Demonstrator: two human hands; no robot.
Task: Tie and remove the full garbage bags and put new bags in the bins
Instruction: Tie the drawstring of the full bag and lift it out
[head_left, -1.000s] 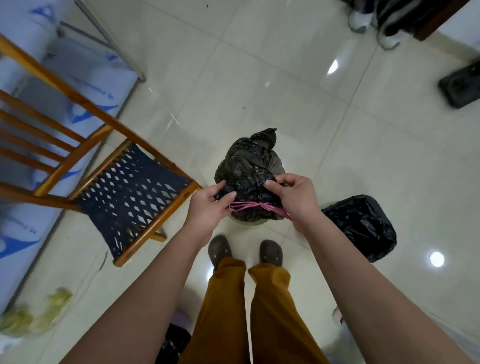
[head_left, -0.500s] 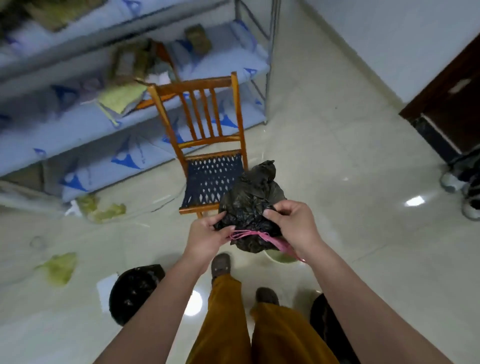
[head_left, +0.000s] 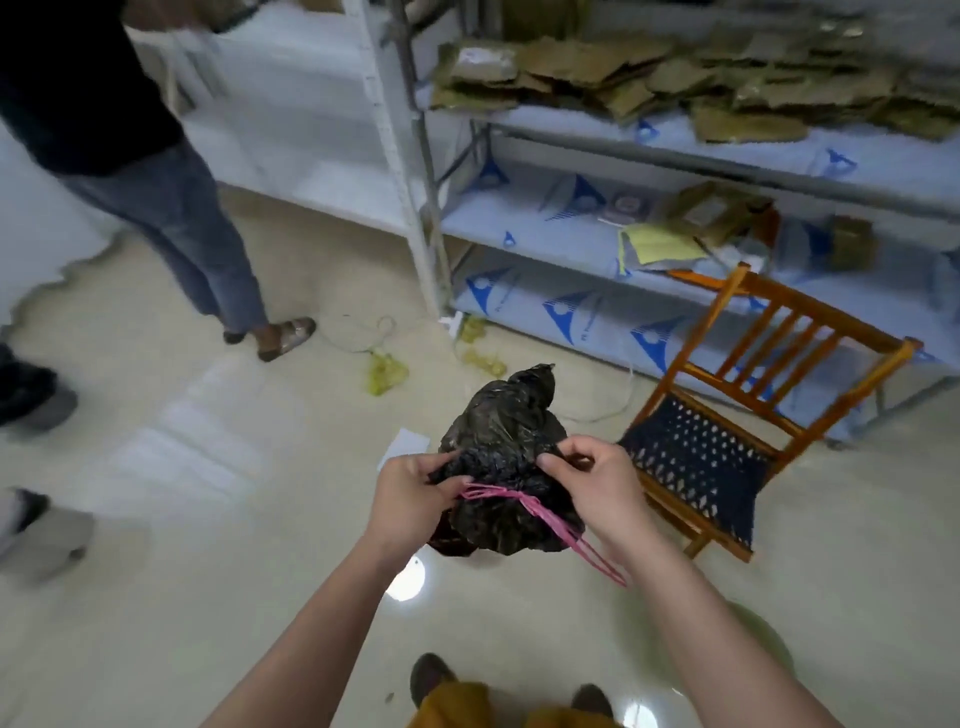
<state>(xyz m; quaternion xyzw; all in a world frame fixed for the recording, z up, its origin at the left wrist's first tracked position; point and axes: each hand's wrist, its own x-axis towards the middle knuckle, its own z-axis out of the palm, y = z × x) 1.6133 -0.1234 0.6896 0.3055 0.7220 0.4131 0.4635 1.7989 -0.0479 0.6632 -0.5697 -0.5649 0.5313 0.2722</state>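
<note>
Both your hands, left hand (head_left: 413, 496) and right hand (head_left: 597, 486), pinch the garbage bag (head_left: 506, 457) above its pink tie (head_left: 498, 493); thin plastic between your fingers could tear.

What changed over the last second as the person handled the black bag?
The view swung from the floor to the shelves, with the chair now at right. Both hands, left and right, kept gripping the bag; the pink tie stayed around it.

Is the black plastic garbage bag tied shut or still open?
Tied shut: a pink string cinches the black plastic garbage bag below its bunched top.
</note>
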